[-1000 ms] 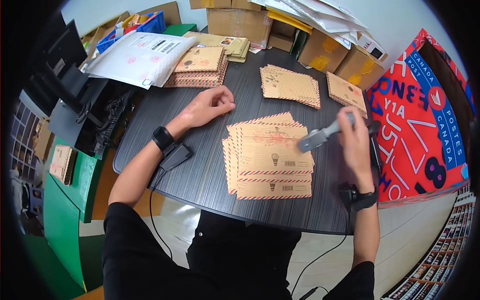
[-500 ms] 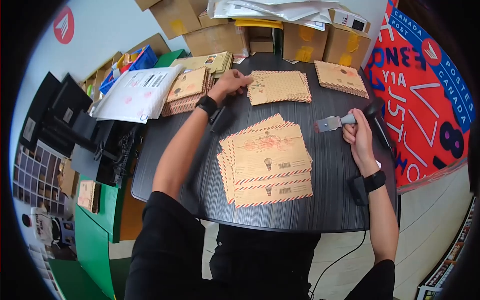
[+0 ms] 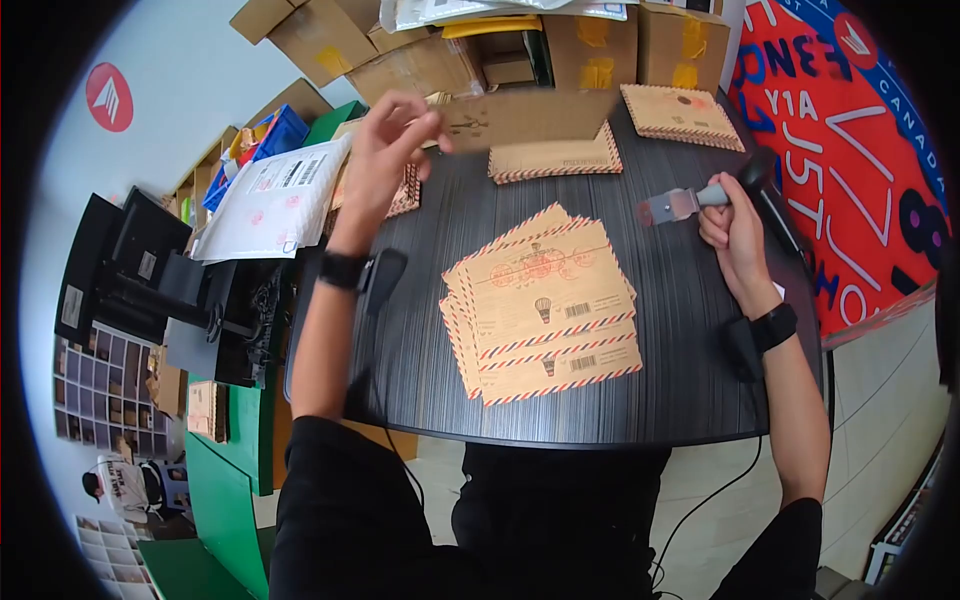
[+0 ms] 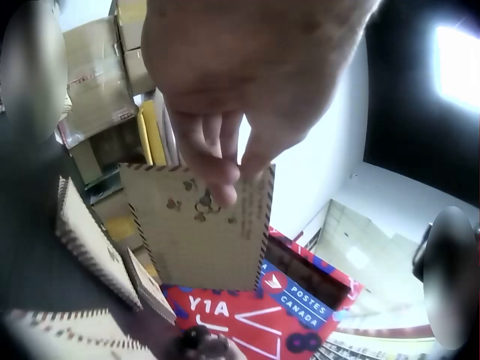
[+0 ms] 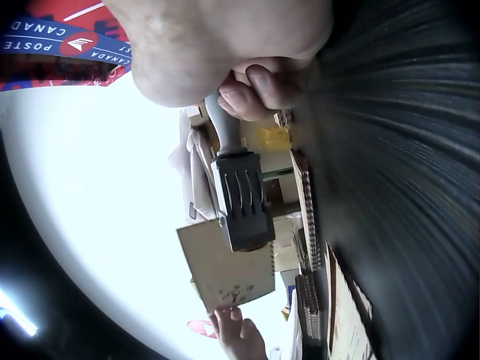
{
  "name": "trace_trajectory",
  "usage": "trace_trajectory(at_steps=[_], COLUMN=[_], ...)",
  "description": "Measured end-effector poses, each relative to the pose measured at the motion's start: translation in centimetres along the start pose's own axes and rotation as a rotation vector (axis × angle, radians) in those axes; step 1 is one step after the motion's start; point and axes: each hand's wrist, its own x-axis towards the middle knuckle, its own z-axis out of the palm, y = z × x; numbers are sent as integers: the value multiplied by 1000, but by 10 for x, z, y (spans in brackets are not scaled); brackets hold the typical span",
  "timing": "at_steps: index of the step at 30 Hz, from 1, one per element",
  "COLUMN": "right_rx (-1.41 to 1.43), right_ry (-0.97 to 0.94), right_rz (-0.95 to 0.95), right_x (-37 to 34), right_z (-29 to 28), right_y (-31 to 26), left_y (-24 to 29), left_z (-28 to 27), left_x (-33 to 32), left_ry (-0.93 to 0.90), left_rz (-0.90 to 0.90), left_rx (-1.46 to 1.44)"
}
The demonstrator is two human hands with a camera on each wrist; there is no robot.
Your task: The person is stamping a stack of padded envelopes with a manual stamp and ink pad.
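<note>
While the left hand [image 3: 385, 152] holds a tan, rectangular paper envelope [image 3: 535, 120] with a striped border above a stack of similar envelopes [image 3: 560, 162], the head view shows the right hand [image 3: 738, 232] gripping a grey-handled stamp [image 3: 680, 205]. The left wrist view clarifies the pinch at the envelope's edge, a sensible hold for something probably light, flexible and easily creased. The right wrist view adds the stamp's slotted grey side, absent from the head view.

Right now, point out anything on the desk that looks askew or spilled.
The pile of envelopes in the middle of the desk looks askew: edges fan at different angles, unlike the neater stack at far right. Nothing looks spilled.
</note>
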Motion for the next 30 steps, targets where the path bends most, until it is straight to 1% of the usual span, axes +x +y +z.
trace_trajectory(at_steps=[1,3,5,6,9,12,13,14,15,16,17,19,20,22,23,26,27,29,30], right_rx=[6,6,-1,-4,-24,-46,-146,-243,-340,-366,-644,-1182,-1190,-1491,-1493,-1315,-1317,-1686,-1687], right_ry=[13,30,33,36,33,23,16,9,5,-7,-97,-287,-295,-409,-425,-222,-230,-511,-511], right_rz=[-7,-25,-19,-17,-12,-11,-79,-149,-217,-209,-333,-579,-568,-946,-938,-947,-951,-1050,-1051], right_x=[0,-1,-2,-2,0,1,0,-1,-2,-5,-8,-18,-24,-34,-39,-55,-52,-42,-44], right_z=[1,3,4,4,7,22,35,49,63,81,100,139,156,186,195,219,216,199,199], right_y=[0,-2,-1,-2,0,-8,-14,-18,-22,-26,-31,-41,-47,-58,-58,-54,-40,-1,2], left_y=[7,17,5,2,5,9,7,-4,-23,-35,-47,-63,-67,-69,-69,-70,-69,-66,-63], left_z=[0,-1,-4,-5,-2,-5,-7,-6,-2,5,11,23,26,22,19,14,14,12,12], left_x=[-19,-55,-83,-92,-113,-105,-98,-88,-78,-74,-77,-82,-85,-89,-91,-98,-98,-96,-97], left_ry=[-2,-225,-566,-552,-808,-684,-633,-606,-534,-465,-449,-388,-363,-381,-400,-402,-401,-396,-403], left_rz=[-8,-54,12,15,-148,-147,-147,-138,-164,-193,-192,-147,-131,-143,-149,-157,-152,-143,-158], left_rx=[-1,-3,84,71,326,309,312,295,214,128,105,201,256,218,187,144,141,138,145])
